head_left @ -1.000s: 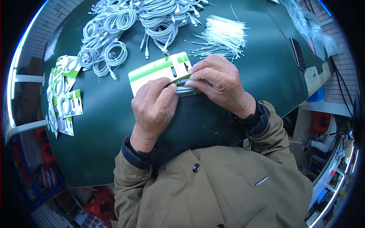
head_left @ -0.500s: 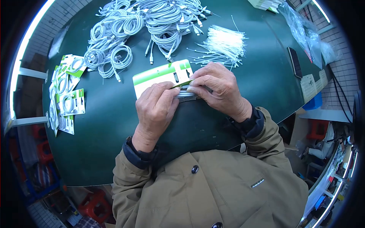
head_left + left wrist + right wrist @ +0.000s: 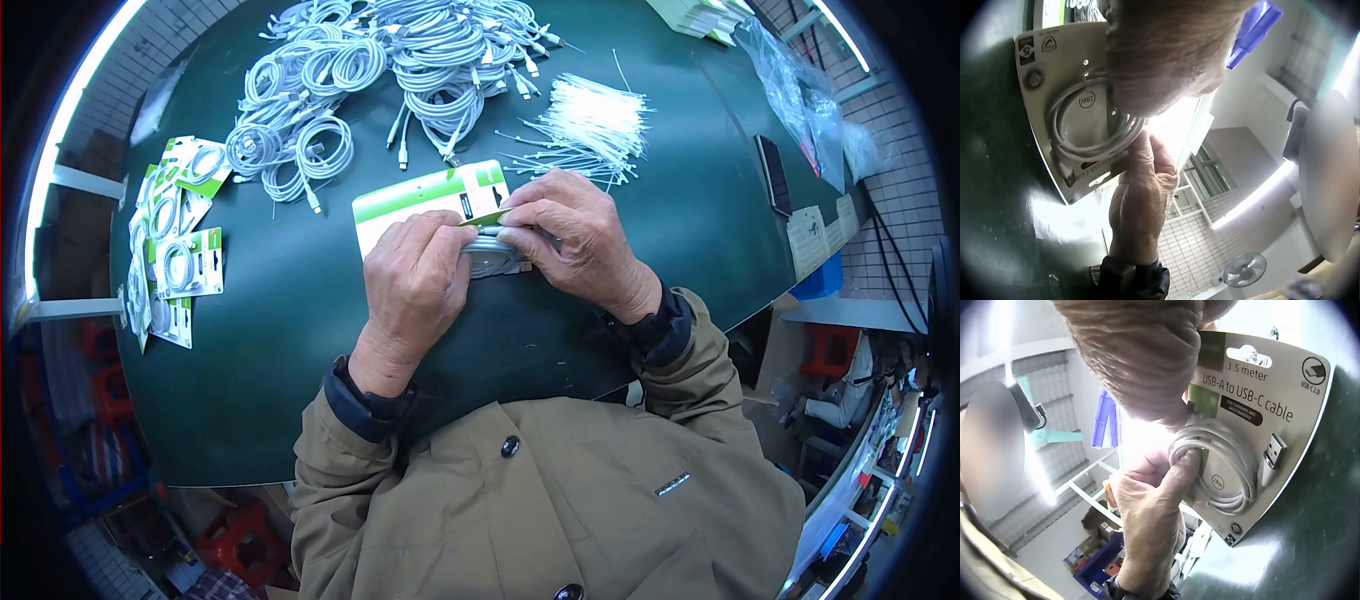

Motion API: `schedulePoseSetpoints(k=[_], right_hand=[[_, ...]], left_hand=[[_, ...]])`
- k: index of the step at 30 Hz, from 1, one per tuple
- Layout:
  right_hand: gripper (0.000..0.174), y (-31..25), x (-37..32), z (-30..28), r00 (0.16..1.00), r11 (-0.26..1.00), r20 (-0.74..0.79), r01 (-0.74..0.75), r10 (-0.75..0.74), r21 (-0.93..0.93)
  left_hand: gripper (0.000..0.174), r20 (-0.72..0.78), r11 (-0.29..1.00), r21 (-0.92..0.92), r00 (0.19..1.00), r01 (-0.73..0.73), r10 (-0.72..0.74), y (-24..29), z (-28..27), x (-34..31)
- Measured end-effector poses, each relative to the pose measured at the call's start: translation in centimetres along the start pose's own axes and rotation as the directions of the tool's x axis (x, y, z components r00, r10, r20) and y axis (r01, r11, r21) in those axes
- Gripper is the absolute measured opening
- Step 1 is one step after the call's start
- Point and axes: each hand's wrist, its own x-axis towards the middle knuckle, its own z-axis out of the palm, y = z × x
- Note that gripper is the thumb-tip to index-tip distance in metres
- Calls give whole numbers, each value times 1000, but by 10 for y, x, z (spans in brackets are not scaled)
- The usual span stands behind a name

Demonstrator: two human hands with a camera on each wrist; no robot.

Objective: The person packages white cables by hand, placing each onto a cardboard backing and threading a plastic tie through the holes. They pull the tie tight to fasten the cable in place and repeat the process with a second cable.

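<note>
White cable coil (image 3: 492,258), pinched by the curled fingers (image 3: 447,232) of left hand (image 3: 415,285) and right hand (image 3: 578,240), sits at the near edge of the green-and-white card (image 3: 415,195) on the counter (image 3: 290,330). It looks mid-fastening; the next move calls for pressing the coil flat. Zip ties (image 3: 590,112) lie beyond the card.

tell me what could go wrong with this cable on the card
The coiled USB cable lies on the packaging card, and no tie shows; it seems held only by the fingers of the left hand and the right hand. If they loosen, the coil may spring open. Hard pinching could also crease the card's edge.
</note>
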Motion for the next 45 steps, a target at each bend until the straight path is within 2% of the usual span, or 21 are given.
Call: schedulePoseSetpoints(k=[2,5,6,9,10,12,16,19,22,25,28,37,40,43,45], right_hand=[[14,-1,2,-3,1000,1000,-2,-7,7,15],[12,6,5,-16,983,987,-110,-135,144,85],[11,18,7,-21,976,992,-183,-101,114,75],[10,40,5,-40,918,947,-233,-316,322,64],[12,45,3,-47,894,907,-171,-421,414,-4],[14,60,-3,-54,889,876,-65,-459,454,-149],[17,69,-12,-53,855,824,104,-448,508,-347],[15,71,-13,-52,830,796,169,-422,532,-434],[15,77,-11,-49,821,816,239,-391,519,-427],[15,79,-15,-42,888,861,236,-268,395,-432],[15,76,-14,-39,904,874,239,-230,354,-427],[15,69,-9,-39,883,831,121,-369,453,-417],[14,74,-13,-37,952,888,19,-278,306,-367],[11,71,-11,-41,965,903,-26,-253,260,-348],[7,66,-7,-45,960,931,-97,-277,261,-238]], left_hand=[[25,6,1000,-5,1000,4,-4,1,-1,1],[27,17,1000,-28,1000,13,-13,7,-6,1],[28,18,999,-36,1000,12,-11,8,-8,0],[28,35,998,-56,999,-1,3,13,-9,-2],[28,45,998,-63,999,-7,10,15,-8,-3],[27,63,997,-73,998,-18,22,19,-5,-5],[28,88,994,-104,996,-22,31,24,-4,-7],[28,86,993,-114,996,-22,31,24,-4,-8],[27,84,993,-120,996,-23,33,24,-3,-8],[27,81,993,-115,996,-20,30,23,-3,-8],[28,78,993,-115,997,-19,28,23,-3,-9],[28,73,993,-117,997,-28,36,24,-2,-8],[29,65,993,-114,997,-38,45,22,-1,-7],[29,58,992,-112,997,-53,60,22,0,-7],[29,56,991,-114,996,-64,71,24,0,-6]])
